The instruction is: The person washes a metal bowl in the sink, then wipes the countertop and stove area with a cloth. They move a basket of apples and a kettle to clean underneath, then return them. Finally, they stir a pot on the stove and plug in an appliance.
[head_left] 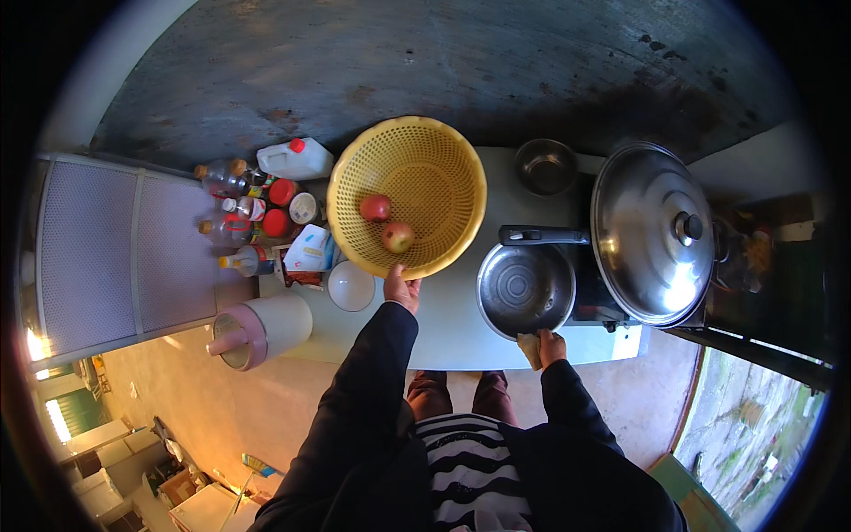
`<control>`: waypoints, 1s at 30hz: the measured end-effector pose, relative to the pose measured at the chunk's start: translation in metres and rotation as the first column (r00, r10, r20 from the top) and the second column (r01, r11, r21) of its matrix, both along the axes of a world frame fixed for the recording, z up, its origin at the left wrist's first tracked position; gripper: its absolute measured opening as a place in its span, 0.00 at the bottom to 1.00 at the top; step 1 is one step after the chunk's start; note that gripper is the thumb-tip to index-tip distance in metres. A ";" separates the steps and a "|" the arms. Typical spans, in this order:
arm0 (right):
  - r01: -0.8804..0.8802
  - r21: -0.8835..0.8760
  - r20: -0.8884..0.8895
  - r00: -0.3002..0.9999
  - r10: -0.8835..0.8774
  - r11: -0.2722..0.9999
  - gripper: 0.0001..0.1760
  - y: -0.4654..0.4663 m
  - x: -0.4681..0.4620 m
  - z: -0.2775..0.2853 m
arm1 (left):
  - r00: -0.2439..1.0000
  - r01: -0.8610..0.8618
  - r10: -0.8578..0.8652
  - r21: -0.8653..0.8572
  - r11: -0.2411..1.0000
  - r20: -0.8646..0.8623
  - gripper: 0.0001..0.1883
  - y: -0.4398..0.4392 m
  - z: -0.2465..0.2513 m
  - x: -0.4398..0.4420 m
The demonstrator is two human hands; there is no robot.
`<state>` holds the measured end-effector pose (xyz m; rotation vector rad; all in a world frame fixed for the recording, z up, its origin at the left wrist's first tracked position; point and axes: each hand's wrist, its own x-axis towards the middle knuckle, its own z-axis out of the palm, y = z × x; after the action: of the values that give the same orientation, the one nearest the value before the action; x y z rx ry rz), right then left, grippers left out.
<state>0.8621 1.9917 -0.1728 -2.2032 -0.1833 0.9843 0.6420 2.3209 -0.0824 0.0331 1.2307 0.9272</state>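
My left hand (pixel 402 290) grips the near rim of a yellow perforated plastic basket (pixel 445 193), thumb on top of the edge. Two red apples (pixel 387 223) lie in the basket's lower left part. At the near rim of a round stainless steel basin (pixel 518 286), my right hand (pixel 552 347) holds a folded tan cloth (pixel 530 350). Whether the fingers also grip the basin's rim cannot be told. The basin stands on the pale countertop (pixel 442 319), and the basket's underside is hidden.
Right of the basin sits a large lidded steel pan (pixel 638 246), its black handle (pixel 544 235) reaching over the basin's far edge. A small metal bowl (pixel 546 167) stands behind. Leftward are a white bowl (pixel 351 286), several bottles (pixel 246 207) and a pink-topped container (pixel 262 332).
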 end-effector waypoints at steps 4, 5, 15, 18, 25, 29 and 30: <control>-0.383 -0.117 0.176 0.900 0.398 0.916 0.15 0.024 -0.003 0.057 | 0.997 -0.050 0.049 -0.022 0.998 -0.062 0.19 0.002 -0.020 -0.015; -0.268 -0.077 0.091 0.957 0.275 0.960 0.17 0.025 0.001 0.067 | 0.997 -0.046 0.043 -0.039 0.998 -0.064 0.19 0.000 -0.021 -0.008; -0.390 0.015 0.222 0.899 0.378 0.921 0.18 0.071 0.015 0.028 | 0.994 -0.024 0.023 0.004 1.000 0.105 0.28 -0.012 -0.001 -0.013; -0.102 0.129 -0.015 0.994 0.105 0.986 0.28 0.104 0.024 0.030 | 0.996 0.041 -0.039 -0.021 0.999 0.086 0.31 -0.034 0.016 -0.028; 0.213 0.169 -0.226 0.959 -0.173 0.962 0.32 0.174 0.044 0.071 | 0.942 0.322 -0.318 0.026 0.946 -0.107 0.34 -0.098 0.031 -0.086; 0.380 0.229 -0.198 0.919 -0.340 0.896 0.41 0.214 0.042 0.085 | 0.914 0.382 -0.380 -0.019 0.924 -0.141 0.33 -0.116 0.032 -0.103; 0.410 0.262 -0.217 0.907 -0.361 0.874 0.38 0.221 0.043 0.092 | 0.907 0.395 -0.394 -0.025 0.918 -0.148 0.33 -0.118 0.034 -0.105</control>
<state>0.9055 2.2122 -0.0808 -1.7764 0.1714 0.8385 0.5375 2.2027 -0.0487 0.3517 1.2984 0.5797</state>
